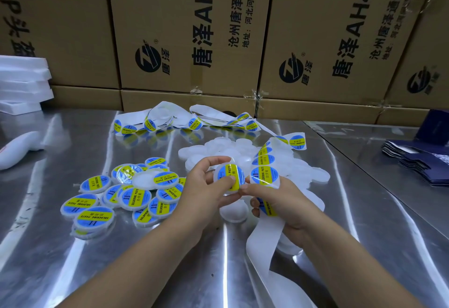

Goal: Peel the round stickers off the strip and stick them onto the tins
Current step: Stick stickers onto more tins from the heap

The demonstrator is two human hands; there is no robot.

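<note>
Above the table (73, 137), left fingers (213, 161) grip one tin (229, 170); right fingers (252, 186) pinch one strip (264, 176); about twelve stickered tins (134, 197) lie nearby.

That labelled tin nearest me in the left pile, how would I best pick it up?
From above, pinching its rim: the labelled tin is a low disc lying label up, atop another tin, so its edges look exposed for fingers.

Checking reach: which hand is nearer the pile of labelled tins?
Left. The left hand, gripping a tin, sits right of the labelled pile; the right hand is farther right, holding the sticker strip.
</note>
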